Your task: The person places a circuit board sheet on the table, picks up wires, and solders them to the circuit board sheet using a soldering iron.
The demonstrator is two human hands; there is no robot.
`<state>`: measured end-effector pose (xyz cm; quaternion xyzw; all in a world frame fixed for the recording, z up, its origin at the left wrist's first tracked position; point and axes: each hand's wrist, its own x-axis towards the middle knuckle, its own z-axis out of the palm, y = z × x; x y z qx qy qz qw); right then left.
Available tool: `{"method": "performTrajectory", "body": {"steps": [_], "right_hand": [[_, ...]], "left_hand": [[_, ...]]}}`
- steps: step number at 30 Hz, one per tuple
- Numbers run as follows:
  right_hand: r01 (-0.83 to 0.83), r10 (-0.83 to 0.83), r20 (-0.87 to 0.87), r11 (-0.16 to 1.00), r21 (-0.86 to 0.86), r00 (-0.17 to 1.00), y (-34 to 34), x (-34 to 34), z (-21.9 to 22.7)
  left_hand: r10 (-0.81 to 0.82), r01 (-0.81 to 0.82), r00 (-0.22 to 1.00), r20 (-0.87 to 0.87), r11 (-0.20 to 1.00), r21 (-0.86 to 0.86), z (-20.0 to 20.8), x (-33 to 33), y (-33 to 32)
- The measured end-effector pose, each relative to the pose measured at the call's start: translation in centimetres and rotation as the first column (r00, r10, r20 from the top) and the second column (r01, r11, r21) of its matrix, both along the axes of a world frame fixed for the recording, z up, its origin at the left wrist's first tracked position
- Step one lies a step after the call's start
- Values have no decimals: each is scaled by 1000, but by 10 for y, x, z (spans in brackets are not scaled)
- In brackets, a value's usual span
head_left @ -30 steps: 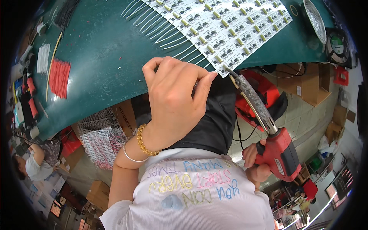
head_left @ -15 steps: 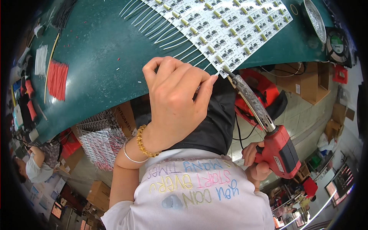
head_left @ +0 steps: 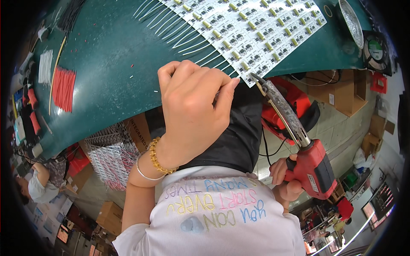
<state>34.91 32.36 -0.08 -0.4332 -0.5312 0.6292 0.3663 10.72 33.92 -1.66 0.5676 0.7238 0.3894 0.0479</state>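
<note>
A white panel of circuit boards point(head_left: 267, 26), covered with rows of yellow-green parts, lies at the table's near edge. Several white wires point(head_left: 196, 50) stick out from its left side. My left hand point(head_left: 194, 104) is closed beside the panel's near corner, thumb and forefinger pinching what looks like a white wire; the palm hides most of it. In my right hand point(head_left: 285, 179) is a red and black soldering gun point(head_left: 315, 168), gripped by its handle. Its long metal barrel slants up to the left, and the dark tip is at the panel's near corner, with contact hard to tell.
On the green table point(head_left: 111, 55) lie bundles of red wires point(head_left: 64, 89), white wires point(head_left: 45, 67) and black wires point(head_left: 68, 17). A metal bowl point(head_left: 351, 23) and a dark spool point(head_left: 376, 49) are at the right. Below the edge sit wired boards point(head_left: 113, 155) and a cardboard box point(head_left: 341, 91).
The soldering gun's tip has shifted slightly right at the panel's corner. My left hand has drawn back a little to the left, fingers still pinched.
</note>
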Motion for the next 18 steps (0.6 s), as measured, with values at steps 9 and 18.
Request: {"method": "performTrajectory", "body": {"steps": [9, 18], "right_hand": [[85, -85, 67, 996, 4, 994, -4, -5, -3], [25, -25, 95, 1000, 3, 995, -4, 2, -6]], "left_hand": [[-20, 21, 1000, 10, 999, -47, 4, -2, 2], [-13, 13, 1000, -4, 999, -42, 4, -1, 4]]}}
